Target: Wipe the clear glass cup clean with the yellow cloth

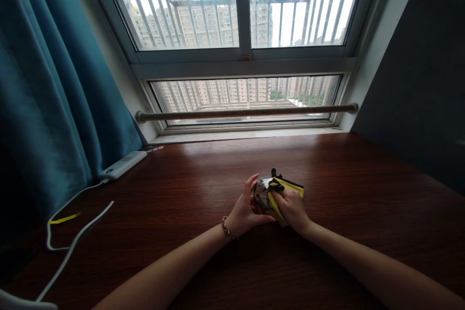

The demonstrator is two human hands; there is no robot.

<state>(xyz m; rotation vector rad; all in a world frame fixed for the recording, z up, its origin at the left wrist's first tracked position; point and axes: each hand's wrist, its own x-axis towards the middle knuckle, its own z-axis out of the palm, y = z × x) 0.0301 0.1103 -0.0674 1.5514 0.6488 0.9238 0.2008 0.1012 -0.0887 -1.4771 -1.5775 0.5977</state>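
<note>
Over the middle of the brown wooden tabletop (pixel 203 164), both hands meet at one small bundle. My left hand (pixel 247 213) curls its fingers and thumb around a clear, shiny rounded object (pixel 260 191), glass or clear plastic; I cannot tell which. Bunched in my right hand (pixel 292 208) is a yellow cloth piece with black edging (pixel 292 185), pressed against the clear object's right side. A black loop or cord end sticks up at its top. Some of my right fingers are hidden in the yellow fabric.
On the left lie a white power strip (pixel 123 164), a white cable (pixel 78 237) and a yellow strip (pixel 64 219). A blue curtain (pixel 61 82) hangs beside them. Behind the tabletop, a metal bar (pixel 247 113) crosses the window; a dark wall (pixel 417 97) stands right.
</note>
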